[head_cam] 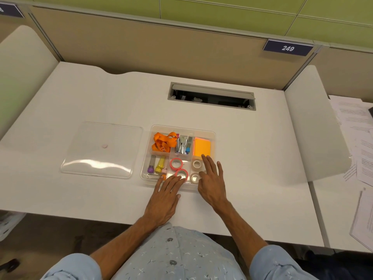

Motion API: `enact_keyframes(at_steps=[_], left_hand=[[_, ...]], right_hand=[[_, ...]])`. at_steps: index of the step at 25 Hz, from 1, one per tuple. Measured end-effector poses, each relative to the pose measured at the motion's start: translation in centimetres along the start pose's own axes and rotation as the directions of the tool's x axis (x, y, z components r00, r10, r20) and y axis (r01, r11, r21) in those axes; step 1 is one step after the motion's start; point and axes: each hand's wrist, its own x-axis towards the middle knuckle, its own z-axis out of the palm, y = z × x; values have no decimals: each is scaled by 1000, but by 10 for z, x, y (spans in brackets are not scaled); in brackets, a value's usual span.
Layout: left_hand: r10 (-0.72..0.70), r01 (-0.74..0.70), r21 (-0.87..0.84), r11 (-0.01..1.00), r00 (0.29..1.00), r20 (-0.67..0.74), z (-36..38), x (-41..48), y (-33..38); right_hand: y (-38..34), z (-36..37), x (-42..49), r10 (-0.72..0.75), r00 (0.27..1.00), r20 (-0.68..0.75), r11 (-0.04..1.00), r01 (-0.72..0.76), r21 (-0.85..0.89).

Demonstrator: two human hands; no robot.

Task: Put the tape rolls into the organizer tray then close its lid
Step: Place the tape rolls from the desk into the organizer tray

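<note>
Resting over the near edge of the organizer tray (212,136), both hands lie spread and flat, gripping nothing; the left hand (163,201) has its fingertips touching the nearer pink-rimmed tape roll (181,174), and the right hand (212,178) lies with its fingers across the right front compartment, just beside the two white tape rolls (196,163); a second pink-rimmed roll (176,163) sits behind the first in the middle front compartment, so all four visible rolls appear to be inside the tray already; what remains, by that reading, is the lid; the clear lid (101,150) lies flat on the desk (242,138) well to the left of the tray, apart from it, its long sides running left to right like the tray's own; it lies off to the left of the left hand's fingers and clearly nearer that hand than the right, so the left hand seems the natural one to reach across for it, with the right free to steady the tray; the lid would need to travel rightward and come down square on the rim.
</note>
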Motion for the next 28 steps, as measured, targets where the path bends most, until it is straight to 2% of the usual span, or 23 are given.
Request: enact_keyframes(at_steps=[7,12,14,18,20,28], left_hand=[[-12,12,15,1000,1000,23,-1,-1,-3],[-9,9,23,1000,1000,29,-1,-2,-3],[-11,10,24,1000,1000,28,-1,-2,-3],[-29,28,32,999,999,36,0,-1,-1],[-35,34,23,999,999,34,0,-1,0],[-18,17,30,999,999,43,-1,-2,-2]], right_hand=[[-4,0,0,-1,1000,16,1000,1,19],[11,-12,-1,68,988,-136,987,-47,151],[23,-20,0,75,988,-135,987,-54,153],[35,-31,5,-16,1000,10,999,17,-40],[34,-32,9,-15,997,73,995,22,-98],[29,-36,18,-11,992,125,982,35,-187]])
